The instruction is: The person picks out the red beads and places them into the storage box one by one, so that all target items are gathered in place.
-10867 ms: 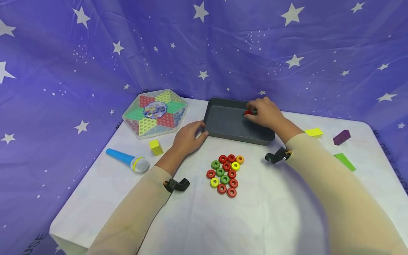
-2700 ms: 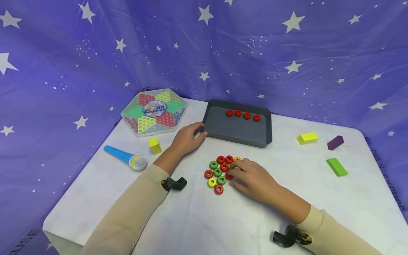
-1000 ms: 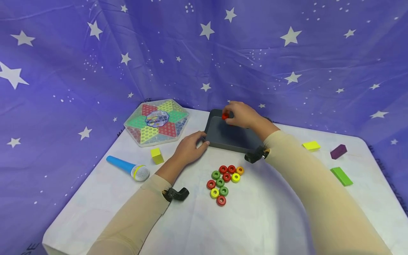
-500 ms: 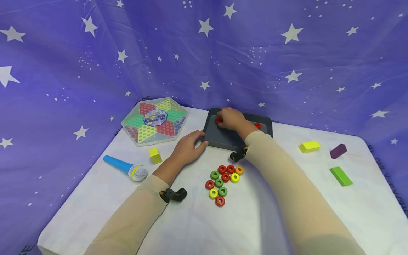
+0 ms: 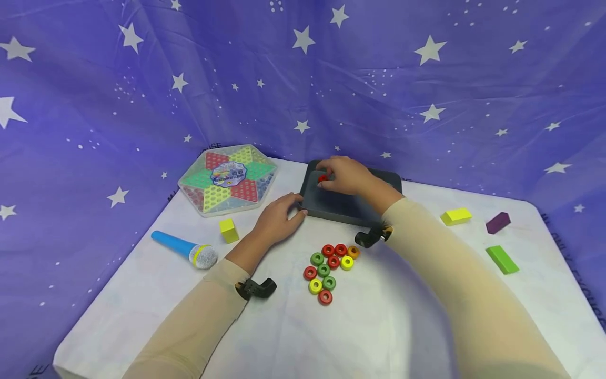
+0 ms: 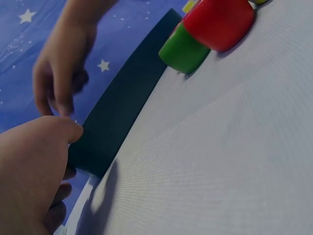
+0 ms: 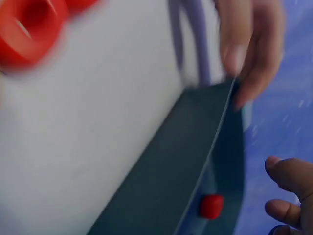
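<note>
My left hand (image 5: 278, 220) holds the near left corner of a dark grey tray (image 5: 326, 210), thumb on its near side, fingers at its left wall. My right hand (image 5: 349, 178) is over the tray in the head view, beside a red ring (image 5: 322, 179) at the back left. In the right wrist view, the fingers (image 7: 288, 176) of that hand are spread apart from the red ring (image 7: 212, 206), which lies inside the tray. My right hand and forearm hide the other rings in the tray. Several red, green, yellow and orange rings (image 5: 325, 302) lie grouped on the white table before the tray.
Left of the tray lie a hexagonal Chinese checkers box (image 5: 229, 181), a yellow block (image 5: 229, 231) and a blue toy microphone (image 5: 177, 244). Yellow (image 5: 456, 217), purple (image 5: 498, 223) and green (image 5: 502, 260) blocks lie at the right. A starry purple cloth (image 5: 303, 79) hangs behind.
My right hand has carried red rings from the group into the tray. It has just set one down at the row's left end, let go and drawn slightly right. My left hand stays at the corner.
</note>
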`<state>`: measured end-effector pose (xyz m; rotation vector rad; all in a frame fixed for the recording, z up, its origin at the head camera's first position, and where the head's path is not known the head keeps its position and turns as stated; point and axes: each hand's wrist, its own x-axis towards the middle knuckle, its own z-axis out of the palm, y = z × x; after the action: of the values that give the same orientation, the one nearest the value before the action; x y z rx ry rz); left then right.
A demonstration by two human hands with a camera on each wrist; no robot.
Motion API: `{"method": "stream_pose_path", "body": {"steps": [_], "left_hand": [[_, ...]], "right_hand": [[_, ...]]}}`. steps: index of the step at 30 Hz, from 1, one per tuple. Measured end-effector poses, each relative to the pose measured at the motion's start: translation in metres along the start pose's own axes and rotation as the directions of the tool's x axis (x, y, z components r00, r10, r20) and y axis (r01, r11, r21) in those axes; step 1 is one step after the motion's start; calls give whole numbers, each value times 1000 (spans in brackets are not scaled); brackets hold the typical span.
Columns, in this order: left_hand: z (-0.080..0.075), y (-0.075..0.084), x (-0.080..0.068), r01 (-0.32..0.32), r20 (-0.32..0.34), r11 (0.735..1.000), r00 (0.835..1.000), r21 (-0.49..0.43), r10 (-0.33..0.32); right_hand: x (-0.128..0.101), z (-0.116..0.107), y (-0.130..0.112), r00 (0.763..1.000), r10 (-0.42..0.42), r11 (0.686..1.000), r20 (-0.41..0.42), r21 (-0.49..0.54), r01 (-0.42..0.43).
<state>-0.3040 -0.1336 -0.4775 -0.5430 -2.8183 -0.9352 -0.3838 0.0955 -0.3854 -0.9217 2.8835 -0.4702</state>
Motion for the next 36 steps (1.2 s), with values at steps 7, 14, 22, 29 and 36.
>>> {"method": "stream_pose_path", "body": {"steps": [7, 14, 22, 29, 36], "left_hand": [[-1, -1, 3, -10, -6, 1000, 1000, -3, 10], [-6, 1, 5, -4, -20, 1000, 1000, -13, 4], [-5, -2, 2, -6, -16, 1000, 1000, -3, 6], [-2, -2, 1, -6, -18, 1000, 1000, -9, 6], [0, 2, -1, -7, -12, 1000, 1000, -3, 7]], "right_hand": [[-64, -1, -35, 988, -106, 992, 114, -52, 113], [-115, 22, -45, 980, -88, 990, 176, -94, 106], [-123, 45, -43, 985, -32, 994, 167, -98, 49], [-119, 42, -45, 979, 25, 996, 203, -90, -7], [-122, 23, -45, 990, -19, 999, 143, -34, 24]]}}
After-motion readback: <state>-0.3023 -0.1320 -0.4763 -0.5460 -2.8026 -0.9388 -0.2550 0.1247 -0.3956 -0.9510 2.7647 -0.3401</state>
